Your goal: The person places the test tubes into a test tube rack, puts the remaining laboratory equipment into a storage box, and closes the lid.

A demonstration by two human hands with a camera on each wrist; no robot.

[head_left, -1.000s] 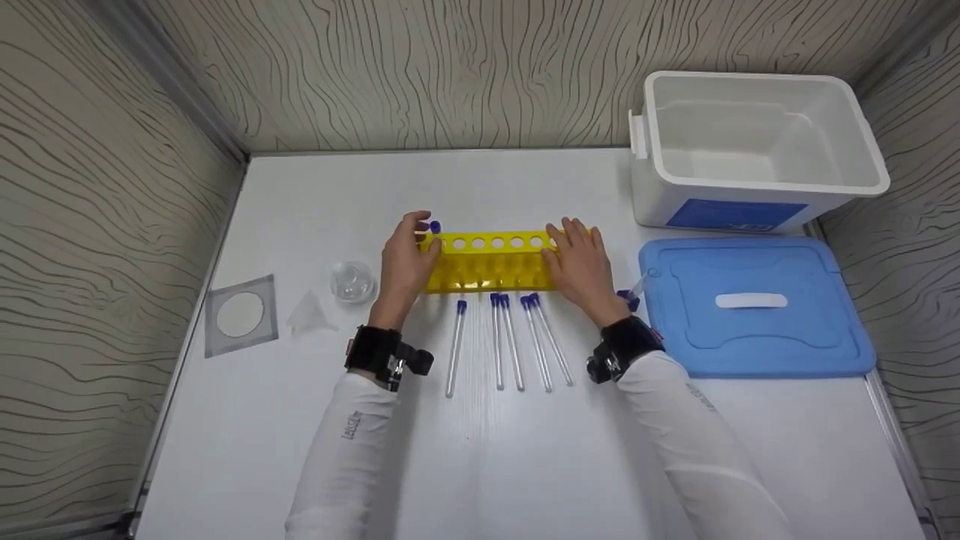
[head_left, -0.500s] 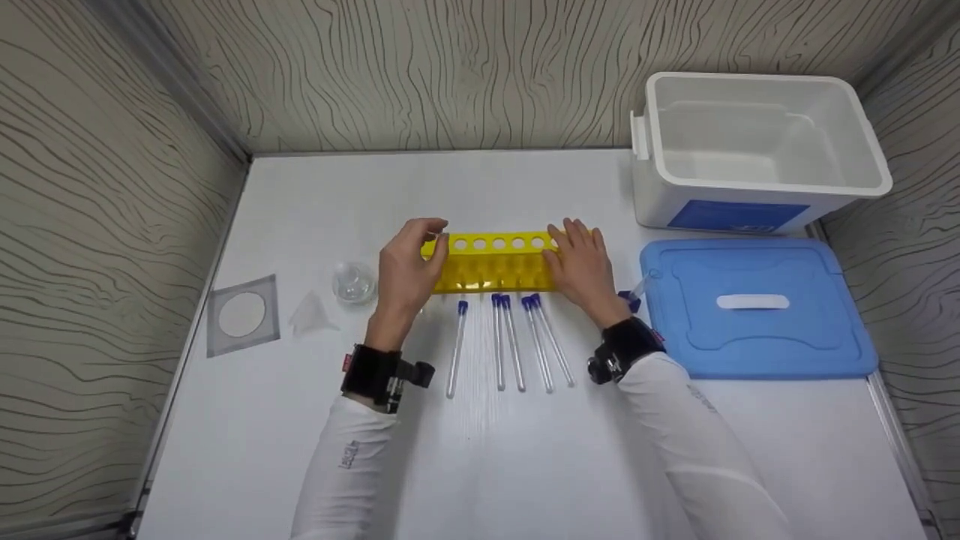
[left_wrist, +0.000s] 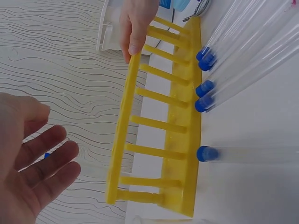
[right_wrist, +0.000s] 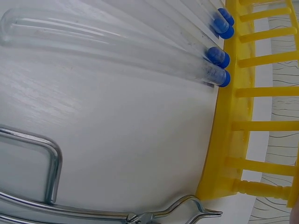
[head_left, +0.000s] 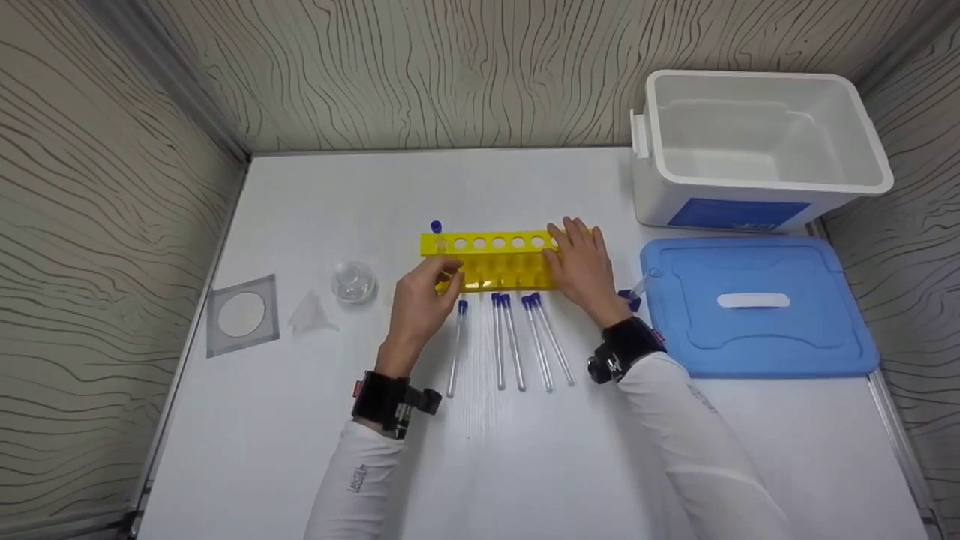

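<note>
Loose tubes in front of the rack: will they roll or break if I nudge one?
The tubes are round, clear and thin-walled, lying flat on the smooth table, so probably they roll sideways easily. They look like glass, likely fragile and slippery. The caps seem barely wider, so little braking.

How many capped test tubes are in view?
7: one stands in the yellow rack's left end hole, five lie before it, one beside the blue lid. None seem hidden.

Two bare hands, left hand and right hand. Long white sleeves on both arms, with small grey lettering near each cuff. Black wrist straps, each carrying a small black camera with red detail.
</note>
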